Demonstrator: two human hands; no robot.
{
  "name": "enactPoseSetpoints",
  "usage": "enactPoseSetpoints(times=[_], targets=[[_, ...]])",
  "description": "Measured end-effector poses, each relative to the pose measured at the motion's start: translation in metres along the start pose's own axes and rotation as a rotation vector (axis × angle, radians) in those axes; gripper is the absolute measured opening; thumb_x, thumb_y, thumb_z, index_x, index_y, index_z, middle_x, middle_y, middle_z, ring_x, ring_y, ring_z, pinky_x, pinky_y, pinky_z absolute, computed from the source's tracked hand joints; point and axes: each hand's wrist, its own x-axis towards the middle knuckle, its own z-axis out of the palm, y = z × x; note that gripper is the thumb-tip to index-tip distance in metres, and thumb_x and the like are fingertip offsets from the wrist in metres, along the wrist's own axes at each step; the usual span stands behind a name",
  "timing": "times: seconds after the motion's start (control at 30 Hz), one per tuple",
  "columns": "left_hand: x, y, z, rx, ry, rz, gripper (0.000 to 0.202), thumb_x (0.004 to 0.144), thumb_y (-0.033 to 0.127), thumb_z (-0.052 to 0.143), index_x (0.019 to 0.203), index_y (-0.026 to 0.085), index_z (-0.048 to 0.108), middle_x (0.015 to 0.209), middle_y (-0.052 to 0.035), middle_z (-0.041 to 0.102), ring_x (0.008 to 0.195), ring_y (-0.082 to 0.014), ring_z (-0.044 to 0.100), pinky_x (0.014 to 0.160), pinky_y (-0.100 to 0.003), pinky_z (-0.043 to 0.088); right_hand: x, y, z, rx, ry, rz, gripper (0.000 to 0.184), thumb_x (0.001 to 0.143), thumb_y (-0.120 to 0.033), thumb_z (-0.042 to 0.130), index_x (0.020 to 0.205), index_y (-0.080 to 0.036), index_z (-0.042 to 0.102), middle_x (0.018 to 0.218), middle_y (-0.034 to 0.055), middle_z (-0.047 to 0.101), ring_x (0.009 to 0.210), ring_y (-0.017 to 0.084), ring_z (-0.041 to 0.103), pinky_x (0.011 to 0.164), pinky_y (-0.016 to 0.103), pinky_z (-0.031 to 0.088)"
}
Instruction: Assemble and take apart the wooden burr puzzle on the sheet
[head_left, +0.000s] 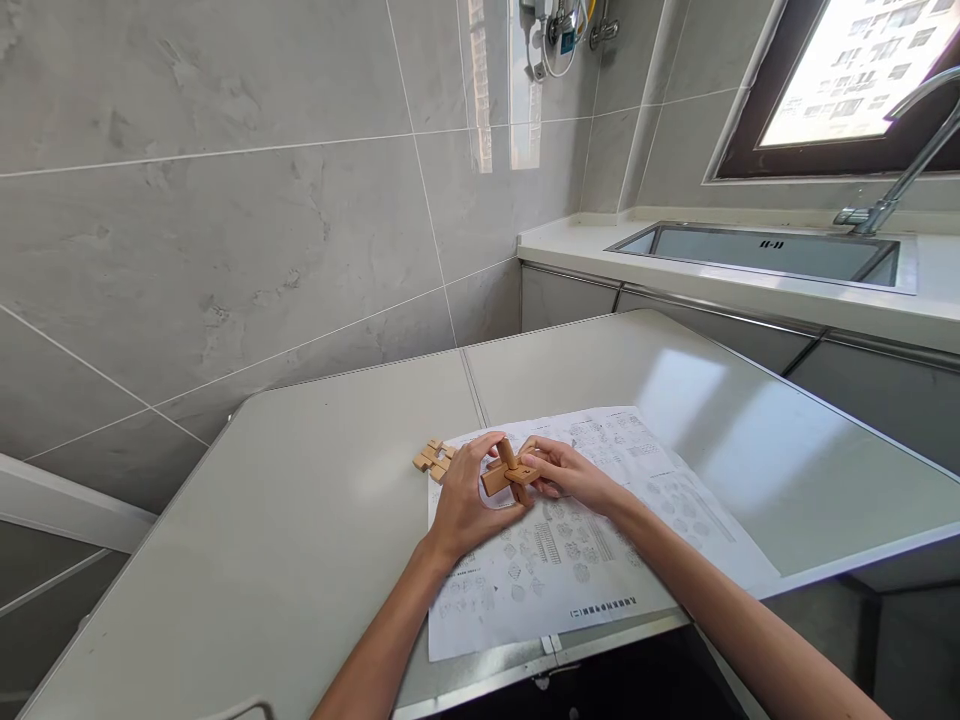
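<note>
Both hands hold a small wooden puzzle [510,472] of crossed notched bars, just above a printed instruction sheet [577,545] lying on a grey table [300,540]. My left hand [466,492] curls around the puzzle's left side, fingers closed on it. From the right, my right hand [566,472] pinches the other end of the bars. Loose wooden puzzle pieces [433,458] lie on the table just beyond the sheet's upper left corner, next to my left hand.
A grey tiled wall [225,230] rises behind the table. At the right stands a white counter with a steel sink [757,250] and a tap [900,170] under a window [862,70]. The table's near edge [547,650] is close to me.
</note>
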Motion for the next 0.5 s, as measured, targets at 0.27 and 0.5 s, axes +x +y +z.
enactPoseSetpoints(times=[0.27, 0.5], targets=[[0.0013, 0.0026, -0.0033, 0.012, -0.024, -0.009, 0.083, 0.076, 0.029, 0.086, 0.148, 0.030, 0.045, 0.142, -0.0099, 0.063, 0.127, -0.0300, 0.063, 0.107, -0.048, 0.052, -0.0016, 0.0007, -0.0014, -0.031, -0.023, 0.000, 0.044, 0.099, -0.064, 0.062, 0.091, -0.021, 0.059, 0.065, -0.0037, 0.057, 0.050, 0.010, 0.042, 0.053, 0.026, 0.031], [0.0031, 0.0033, -0.0071, 0.011, -0.068, -0.070, 0.087, 0.070, 0.034, 0.092, 0.145, 0.031, 0.048, 0.137, -0.0087, 0.064, 0.118, -0.0300, 0.065, 0.103, -0.047, 0.052, -0.0010, 0.0040, -0.0052, -0.055, -0.035, 0.001, 0.044, 0.102, -0.063, 0.057, 0.087, -0.022, 0.058, 0.064, -0.0026, 0.060, 0.051, 0.011, 0.045, 0.053, 0.026, 0.031]])
